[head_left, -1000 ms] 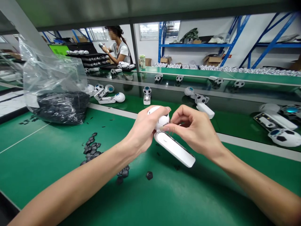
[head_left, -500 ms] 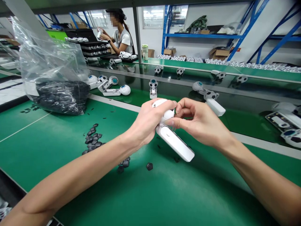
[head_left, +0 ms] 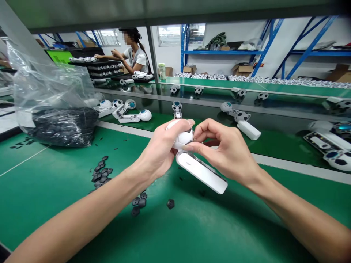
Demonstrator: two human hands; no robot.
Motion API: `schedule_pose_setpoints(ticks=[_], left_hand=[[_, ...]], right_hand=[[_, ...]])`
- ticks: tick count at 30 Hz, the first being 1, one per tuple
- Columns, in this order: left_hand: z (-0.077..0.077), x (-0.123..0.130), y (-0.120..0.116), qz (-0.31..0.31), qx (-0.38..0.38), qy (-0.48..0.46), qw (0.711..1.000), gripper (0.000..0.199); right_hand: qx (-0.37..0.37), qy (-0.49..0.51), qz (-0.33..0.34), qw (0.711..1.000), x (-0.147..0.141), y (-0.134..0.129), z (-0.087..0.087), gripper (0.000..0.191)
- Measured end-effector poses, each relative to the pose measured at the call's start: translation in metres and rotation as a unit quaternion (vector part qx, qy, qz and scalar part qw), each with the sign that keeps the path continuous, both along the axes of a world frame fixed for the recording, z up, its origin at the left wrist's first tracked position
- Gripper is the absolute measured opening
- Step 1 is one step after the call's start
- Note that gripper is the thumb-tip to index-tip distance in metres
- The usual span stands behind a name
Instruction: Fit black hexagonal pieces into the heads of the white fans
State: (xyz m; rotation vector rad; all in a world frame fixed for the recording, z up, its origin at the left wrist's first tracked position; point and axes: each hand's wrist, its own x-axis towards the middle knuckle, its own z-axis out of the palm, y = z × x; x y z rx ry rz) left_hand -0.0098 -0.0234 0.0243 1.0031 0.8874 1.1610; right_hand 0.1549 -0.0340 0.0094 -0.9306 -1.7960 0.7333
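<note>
The left hand [head_left: 160, 151] has a closed grip around a white gadget [head_left: 201, 172], its fingers wrapped over the gadget's football-patterned head [head_left: 183, 138]. The right hand [head_left: 227, 153] is closed in a pinch on the same head, with its fingertips [head_left: 197, 134] on the right side, close to where the head meets the body. Whether they also pinch something small there is too hidden to tell. The gadget's flat white body [head_left: 202, 173] sits just below the grip, tilting down to the right above the green bench [head_left: 52, 215].

Left of the grip and lower down, black hexagonal patches [head_left: 100, 174] lie in a loose heap on the bench, with a smaller cluster [head_left: 139, 204] nearer the grip and a single patch [head_left: 170, 204] just below it. Farther left, a clear plastic bag [head_left: 52, 84] holds many more black pieces.

Beyond the grip, more white gadgets stand or lie along the bench, including one upright [head_left: 177, 111] and one on its side [head_left: 241, 124]. Well ahead, a co-worker [head_left: 134, 54] sits at another bench, in front of blue shelving [head_left: 222, 52].
</note>
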Motion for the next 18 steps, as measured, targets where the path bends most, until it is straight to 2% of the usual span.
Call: schedule_pose_setpoints(ticks=[7,10,11,13,16,18], left_hand=[[-0.005,0.007,-0.006,0.028,0.016,0.034,0.999,0.011],[-0.005,0.008,-0.006,0.027,0.012,0.045,0.999,0.012],[-0.004,0.008,-0.006,0.024,0.008,0.039,0.999,0.014],[-0.001,0.008,-0.005,0.024,0.009,0.018,1.0,0.018],[0.004,0.008,-0.006,0.026,0.028,-0.005,0.999,0.024],[0.006,0.009,-0.008,0.025,0.034,-0.002,0.999,0.028]], right_hand=[[-0.094,-0.032,0.015,0.995,0.008,0.004,0.006,0.028],[-0.092,-0.064,0.036,0.993,0.011,0.006,0.004,0.034],[-0.063,-0.074,0.03,0.995,0.011,0.006,0.002,0.035],[0.045,-0.097,-0.017,0.994,0.009,0.005,-0.004,0.034],[0.21,-0.15,-0.117,0.959,0.005,0.004,-0.015,0.035],[0.258,-0.177,-0.148,0.938,0.004,0.005,-0.019,0.039]])
